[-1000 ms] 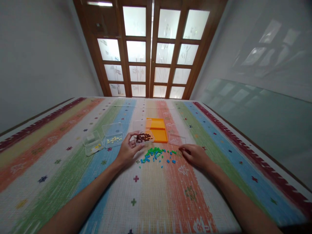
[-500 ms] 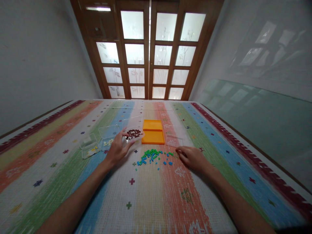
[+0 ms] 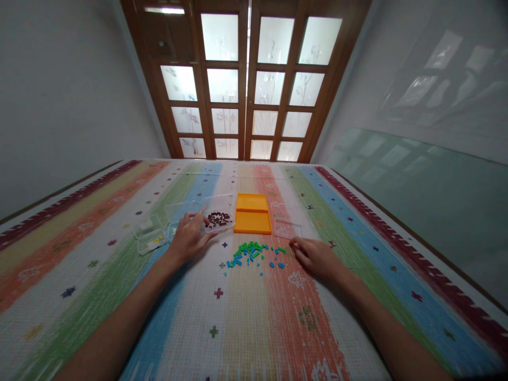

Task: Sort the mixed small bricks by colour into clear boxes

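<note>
Now, the clear box (image 3: pixel 227 228) of brown pieces (image 3: pixel 218 219) sits just left of the orange tray (image 3: pixel 253 222) on the table (image 3: pixel 254 323), left hand (image 3: pixel 189 234) gripping its left end: a positioning step, I'd judge, calling next for a level, gentle release. Beside the loose bricks (image 3: pixel 250 250), the right hand (image 3: pixel 315 255) curls closed, contents hidden.

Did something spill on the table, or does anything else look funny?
The green and blue pieces do: they're scattered loosely on the striped tablecloth, while the brown pieces sit in a clear box. Whether they spilled or were tipped out deliberately, I can't tell.
</note>
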Demonstrator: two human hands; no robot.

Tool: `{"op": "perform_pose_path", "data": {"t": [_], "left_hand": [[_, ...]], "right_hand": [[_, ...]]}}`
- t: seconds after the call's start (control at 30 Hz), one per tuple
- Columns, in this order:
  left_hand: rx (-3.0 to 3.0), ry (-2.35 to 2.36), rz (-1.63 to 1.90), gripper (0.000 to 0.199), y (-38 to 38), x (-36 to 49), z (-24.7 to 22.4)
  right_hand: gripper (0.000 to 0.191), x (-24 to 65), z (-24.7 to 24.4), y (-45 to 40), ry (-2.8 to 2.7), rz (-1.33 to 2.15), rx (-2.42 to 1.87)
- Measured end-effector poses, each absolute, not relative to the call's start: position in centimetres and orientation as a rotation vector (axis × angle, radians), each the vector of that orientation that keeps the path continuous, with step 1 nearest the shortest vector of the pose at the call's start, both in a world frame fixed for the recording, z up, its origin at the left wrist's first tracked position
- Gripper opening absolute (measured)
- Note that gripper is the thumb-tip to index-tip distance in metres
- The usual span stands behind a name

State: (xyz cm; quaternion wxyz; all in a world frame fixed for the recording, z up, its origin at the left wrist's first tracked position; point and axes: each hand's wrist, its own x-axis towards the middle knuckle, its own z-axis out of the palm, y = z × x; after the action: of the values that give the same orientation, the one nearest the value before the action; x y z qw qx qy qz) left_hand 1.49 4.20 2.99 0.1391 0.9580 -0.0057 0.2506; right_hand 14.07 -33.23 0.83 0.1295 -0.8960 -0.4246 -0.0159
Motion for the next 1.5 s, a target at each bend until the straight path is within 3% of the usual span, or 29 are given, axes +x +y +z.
{"op": "perform_pose_path", "data": {"t": [0.33,1.5], "left_hand": [[2.829,0.031,0.609,0.03,4.6,1.6,2.4],[2.79,0.056,0.642,0.029,5.2,1.9,1.7]], "right_hand": [[0.028,13.9,1.0,-33.2,-1.229,-0.041,-2.625],[0.031,13.9,0.8,-33.4,-1.222,-0.05,-2.598]]}}
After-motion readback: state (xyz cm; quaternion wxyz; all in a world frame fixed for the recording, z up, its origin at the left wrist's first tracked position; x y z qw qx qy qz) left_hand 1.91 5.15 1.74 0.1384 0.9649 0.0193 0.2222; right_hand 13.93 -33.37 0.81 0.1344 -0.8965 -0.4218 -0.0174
